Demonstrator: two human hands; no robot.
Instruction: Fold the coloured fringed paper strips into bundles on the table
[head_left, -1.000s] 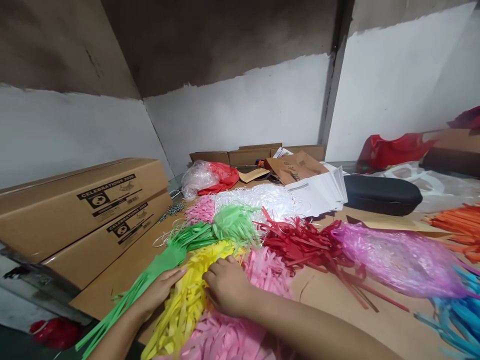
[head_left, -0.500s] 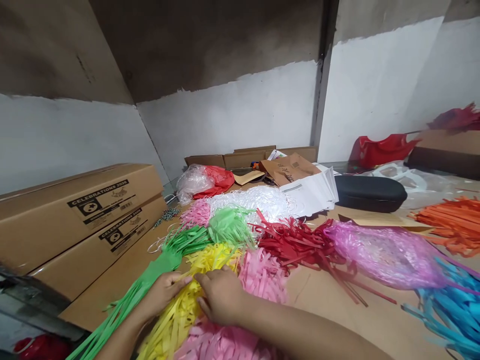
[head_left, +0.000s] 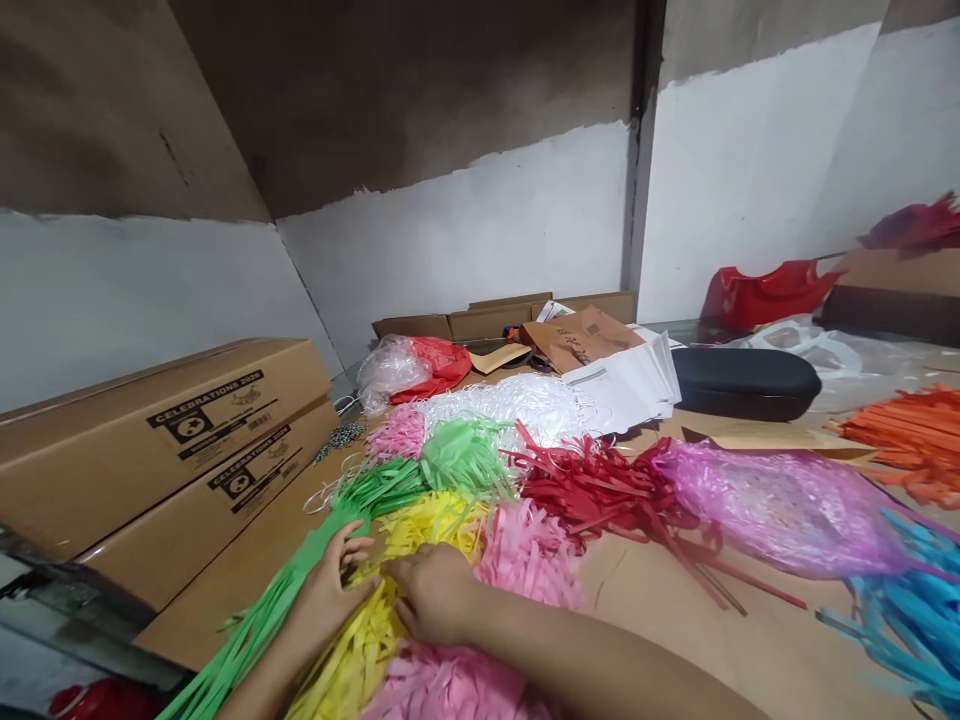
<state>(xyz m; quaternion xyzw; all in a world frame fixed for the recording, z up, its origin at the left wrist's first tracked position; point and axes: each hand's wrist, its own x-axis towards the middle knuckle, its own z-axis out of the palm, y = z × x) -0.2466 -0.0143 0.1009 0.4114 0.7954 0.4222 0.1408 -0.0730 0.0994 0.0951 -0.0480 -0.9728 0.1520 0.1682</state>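
Observation:
A yellow tassel of paper-like strips (head_left: pixel 431 522) lies lengthwise in front of me, its long tail running toward the lower left. My right hand (head_left: pixel 435 595) is closed on its middle, the fingertips partly hidden behind the hand. Just left of it, my left hand (head_left: pixel 337 580) has its fingers apart over the yellow strips, with nothing visibly held. Beside that hand stretches a green tassel (head_left: pixel 300 575). A pink tassel (head_left: pixel 529 555) lies right of the yellow one, and more pink strips (head_left: pixel 450 685) bunch under my right forearm.
Two stacked cartons (head_left: pixel 225 430) stand at the left. Light green strips (head_left: pixel 465 455), white strings (head_left: pixel 510 405) and red strips (head_left: pixel 600 485) lie farther back. On the right are a pink plastic bag (head_left: pixel 780 510), a black case (head_left: pixel 746 384), blue strips (head_left: pixel 915 610) and orange strips (head_left: pixel 911 440).
The fingers of my left hand have spread and come up off the yellow strips. My right hand stays on the yellow tassel. The whole view has shifted slightly.

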